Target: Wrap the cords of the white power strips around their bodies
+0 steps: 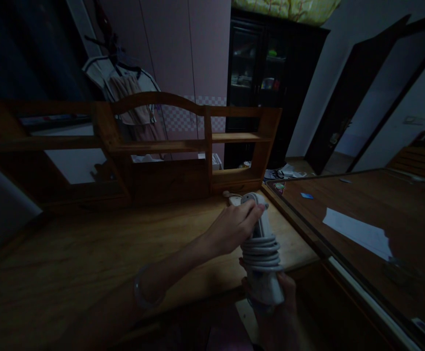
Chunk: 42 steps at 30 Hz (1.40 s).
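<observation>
A long white power strip [265, 291], as far as the dim light shows, stands tilted over the near right part of the wooden desk [131, 243]. Its pale cord [261, 254] is wound round its middle in several turns. My right hand [288, 292] grips the lower end from below, fingers wrapped round it. At the upper end, my left hand [236, 224] is closed, thumb and fingers pinching near the rounded top; what exactly lies under the fingertips is hidden. A small white piece [234, 200] with a bit of cord shows just behind the left hand.
A wooden shelf unit [168, 146] rises along the desk's back edge. To the right, a brown table [362, 195] carries white paper [358, 231], a small blue card [306, 195] and a clear dish [400, 270]. Clothes [124, 87] hang beyond the shelf, near a dark cabinet [271, 97].
</observation>
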Available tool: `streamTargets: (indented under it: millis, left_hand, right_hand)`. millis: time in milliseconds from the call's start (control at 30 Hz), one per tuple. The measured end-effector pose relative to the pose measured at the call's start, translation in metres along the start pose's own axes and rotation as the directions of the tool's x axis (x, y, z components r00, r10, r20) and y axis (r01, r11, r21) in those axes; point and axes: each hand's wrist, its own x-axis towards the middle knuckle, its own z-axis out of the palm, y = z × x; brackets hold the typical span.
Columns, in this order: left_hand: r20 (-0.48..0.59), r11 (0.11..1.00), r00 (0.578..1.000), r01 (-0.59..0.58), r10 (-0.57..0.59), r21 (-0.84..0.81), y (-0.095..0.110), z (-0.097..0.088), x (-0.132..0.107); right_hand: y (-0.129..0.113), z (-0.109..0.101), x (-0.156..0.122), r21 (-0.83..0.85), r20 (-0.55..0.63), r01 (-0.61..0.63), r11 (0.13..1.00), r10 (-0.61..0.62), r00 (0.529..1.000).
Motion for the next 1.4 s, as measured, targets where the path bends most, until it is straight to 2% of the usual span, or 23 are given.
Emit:
streamTargets:
  millis: [133,267,400,500,633,733,800,900,1033,1133,1233,1400]
  left_hand:
    - [0.069,0.995,0.998,0.007,0.0,-0.096,-0.008,-0.001,-0.005]
    - [0.197,0.962,0.976,-0.035,0.091,-0.27,-0.019,-0.009,-0.013]
    - [0.218,0.932,0.966,-0.056,0.142,-0.359,-0.026,-0.008,-0.019]
    - [0.193,0.905,0.976,-0.009,0.1,-0.425,-0.025,0.001,-0.023]
    - [0.034,0.889,0.999,0.01,0.006,-0.458,-0.025,0.017,-0.025]
    - [-0.018,0.91,1.0,0.014,-0.023,-0.415,-0.027,0.022,-0.024]
    - [0.001,0.907,1.0,0.012,-0.013,-0.421,-0.029,0.021,-0.025]
    - [0.095,0.872,0.995,0.035,0.013,-0.489,-0.03,0.016,-0.027]
    - [0.162,0.847,0.987,0.076,0.012,-0.526,-0.032,0.013,-0.028]
    - [0.158,0.869,0.987,0.065,0.015,-0.491,-0.034,0.016,-0.027]
    - [0.126,0.881,0.992,0.078,-0.021,-0.466,-0.034,0.021,-0.027]
    - [0.051,0.862,0.994,0.11,-0.098,-0.495,-0.029,0.029,-0.035]
  right_hand:
    - [0.001,-0.004,0.001,0.044,-0.001,-0.052,0.998,0.052,0.999]
    - [0.0,-0.01,0.002,0.081,0.025,-0.047,0.996,0.045,0.999]
    - [-0.001,-0.011,0.003,0.064,-0.015,-0.026,0.998,0.027,1.0]
    - [0.001,-0.01,0.003,0.054,-0.024,-0.002,0.999,0.004,1.0]
    - [0.008,-0.011,0.003,0.04,-0.047,0.028,0.999,-0.026,0.999]
    - [0.009,-0.011,0.001,0.029,-0.087,0.05,0.998,-0.047,0.995]
    - [0.005,-0.011,-0.001,0.021,-0.108,0.076,0.997,-0.074,0.991]
    - [-0.005,-0.015,-0.003,-0.039,-0.112,0.088,0.995,-0.092,0.99]
    - [-0.016,-0.028,-0.001,-0.133,-0.152,0.075,0.988,-0.095,0.984]
    - [-0.015,-0.035,0.001,-0.148,-0.161,0.005,0.989,-0.029,0.986]
    - [-0.009,-0.033,0.001,-0.125,-0.146,-0.049,0.991,0.03,0.989]
    - [-0.003,-0.018,0.0,-0.09,-0.11,0.04,0.995,-0.05,0.993]
